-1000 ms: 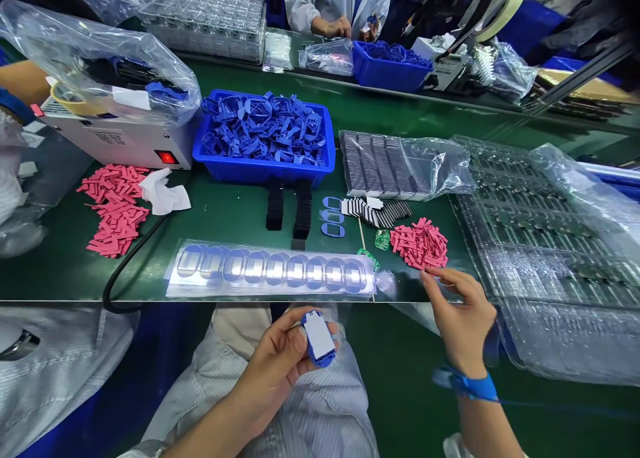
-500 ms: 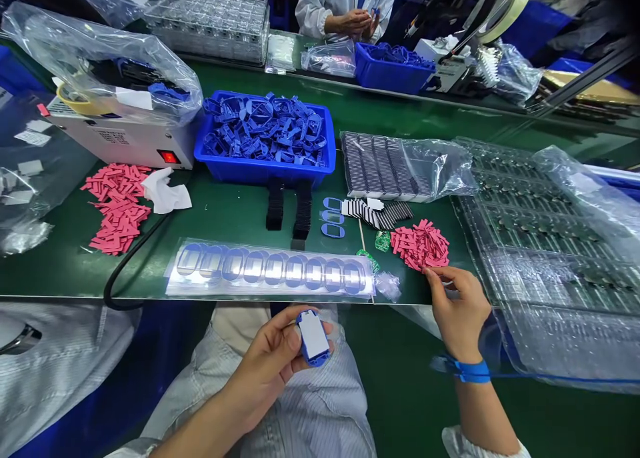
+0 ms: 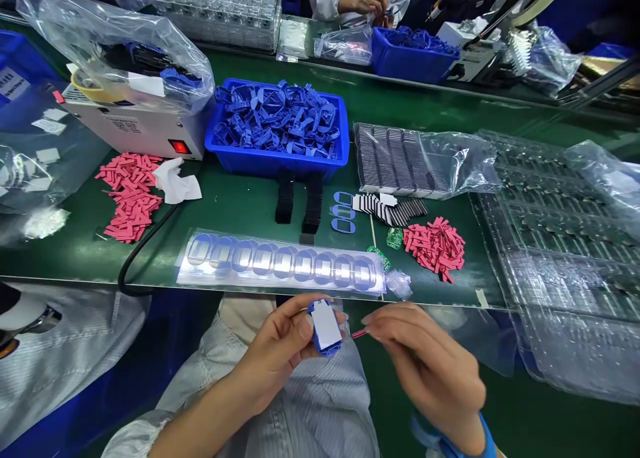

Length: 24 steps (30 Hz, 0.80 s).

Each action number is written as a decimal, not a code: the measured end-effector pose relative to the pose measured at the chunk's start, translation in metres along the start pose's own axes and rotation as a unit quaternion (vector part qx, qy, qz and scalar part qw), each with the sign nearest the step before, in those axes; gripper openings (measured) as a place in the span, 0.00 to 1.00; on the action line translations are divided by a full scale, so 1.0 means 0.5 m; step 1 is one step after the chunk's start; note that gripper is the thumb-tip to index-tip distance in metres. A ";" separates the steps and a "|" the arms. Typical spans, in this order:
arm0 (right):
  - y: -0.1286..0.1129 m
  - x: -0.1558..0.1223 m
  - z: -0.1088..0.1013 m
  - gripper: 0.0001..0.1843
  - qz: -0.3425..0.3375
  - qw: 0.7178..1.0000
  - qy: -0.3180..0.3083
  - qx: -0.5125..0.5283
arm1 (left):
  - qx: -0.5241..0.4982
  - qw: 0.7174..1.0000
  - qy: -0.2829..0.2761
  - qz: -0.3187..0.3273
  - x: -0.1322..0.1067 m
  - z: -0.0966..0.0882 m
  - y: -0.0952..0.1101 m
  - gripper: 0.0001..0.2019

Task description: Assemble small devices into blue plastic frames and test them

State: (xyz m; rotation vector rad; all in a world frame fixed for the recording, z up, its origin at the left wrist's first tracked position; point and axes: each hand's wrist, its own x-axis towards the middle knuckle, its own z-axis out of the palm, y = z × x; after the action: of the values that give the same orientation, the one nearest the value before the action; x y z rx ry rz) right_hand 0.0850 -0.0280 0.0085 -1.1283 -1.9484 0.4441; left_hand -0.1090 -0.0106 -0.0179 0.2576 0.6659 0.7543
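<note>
My left hand (image 3: 287, 338) grips a small blue plastic housing (image 3: 320, 347) just off the table's front edge, above my lap. A white rectangular piece (image 3: 327, 325) covers most of the housing's upward face. Pinched between thumb and fingers of my right hand (image 3: 425, 358) is a thin pink strip (image 3: 359, 333), its tip pointing at the housing and a short gap from it. A pile of similar pink strips (image 3: 435, 245) lies on the table beyond that hand. A blue band (image 3: 487, 438) circles my right wrist.
A clear sheet of blue oval films (image 3: 280, 265) lies along the front edge. Behind it are a blue bin (image 3: 280, 165) of blue parts, black strips (image 3: 313, 208) and green circuit boards (image 3: 395, 238). Clear trays (image 3: 575, 258) stand right; a co-worker's hands (image 3: 373, 3) work opposite.
My right hand has moved from the right pink pile to beside the blue housing, carrying a pink strip. My left hand keeps hold of the housing. The view has shifted slightly.
</note>
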 end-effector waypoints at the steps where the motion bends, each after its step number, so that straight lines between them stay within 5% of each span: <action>1: -0.006 0.003 0.007 0.15 -0.002 1.000 -0.013 0.015 | -0.001 1.000 -0.003 0.002 -0.002 0.001 0.000 0.13; 16: -0.024 0.007 0.029 0.15 -0.001 1.000 -0.003 0.025 | -0.006 1.000 -0.014 0.020 -0.010 0.004 -0.001 0.12; 24: -0.034 -0.028 0.033 0.21 -0.071 0.992 -0.012 -0.103 | -0.010 0.999 0.006 0.042 -0.019 0.018 0.008 0.12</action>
State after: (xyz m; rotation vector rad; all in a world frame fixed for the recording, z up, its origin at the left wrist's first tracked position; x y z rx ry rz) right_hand 0.0660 -0.0473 0.0028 -1.1064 -2.1158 0.1842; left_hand -0.1107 -0.0143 -0.0046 0.2646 0.6631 0.8428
